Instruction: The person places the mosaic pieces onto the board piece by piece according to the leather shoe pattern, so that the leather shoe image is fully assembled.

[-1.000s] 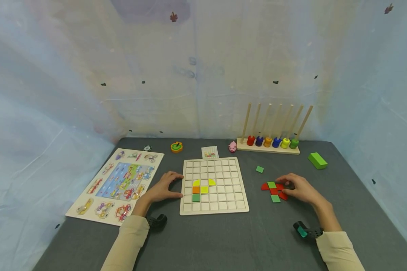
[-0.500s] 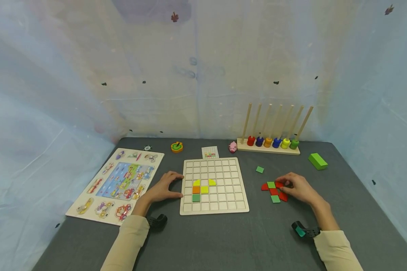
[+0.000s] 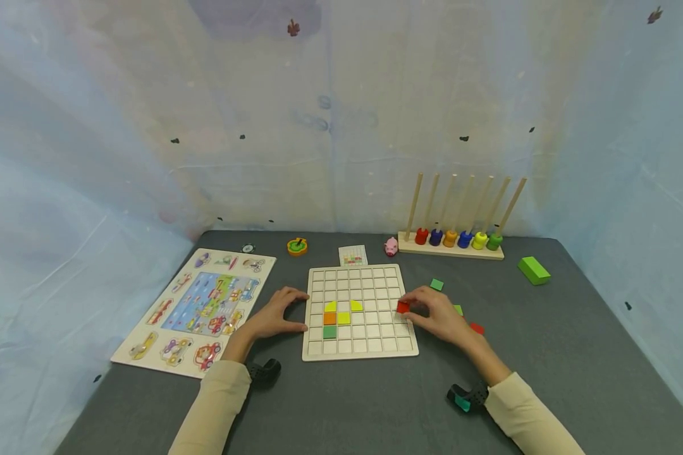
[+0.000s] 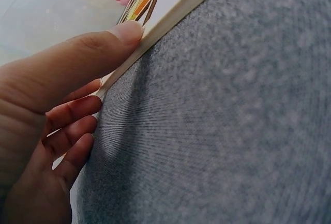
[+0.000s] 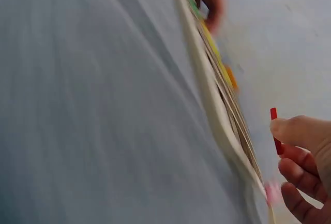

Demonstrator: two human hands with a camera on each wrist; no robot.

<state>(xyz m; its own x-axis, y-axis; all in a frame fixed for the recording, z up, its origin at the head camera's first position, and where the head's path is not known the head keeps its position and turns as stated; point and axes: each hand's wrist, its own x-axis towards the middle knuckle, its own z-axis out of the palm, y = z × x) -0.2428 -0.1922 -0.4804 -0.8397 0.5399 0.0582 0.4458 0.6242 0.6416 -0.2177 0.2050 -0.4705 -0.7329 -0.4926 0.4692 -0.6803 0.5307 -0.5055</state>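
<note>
Red shows at the fingertips of the right hand (image 3: 441,316), where we see a small red tile (image 3: 403,307) pinched between thumb and fingers. This hand is over the right edge of the wooden grid board (image 3: 378,344), and in the right wrist view we find the tile edge-on, held apart from the board. Across from it, we see the left hand (image 3: 270,315) with thumb and fingers parted and relaxed, their tips touching the board's left edge.

Within the board's left half we count five pieces: an orange square (image 3: 329,318), a slanted yellow piece (image 3: 330,307) just beyond it, a green square (image 3: 329,332) just nearer, a yellow square (image 3: 344,318) on its right, and a second yellow piece (image 3: 356,306) diagonally beyond that.

Off the board's right edge lies a green tile (image 3: 437,284); another green piece (image 3: 458,309) and a red piece (image 3: 477,328) peek from behind the right hand.

Along the left edge of the grey surface (image 3: 370,404) we see a picture puzzle (image 3: 199,303). Near its far edge stand an orange-and-green toy (image 3: 297,247), a pink pig (image 3: 391,247) and, toward the far right corner, a pegged stand (image 3: 449,252) with coloured rings (image 3: 450,238). A printed card (image 3: 352,255) lies just behind the board. We find a green block (image 3: 534,270) by the right edge.
</note>
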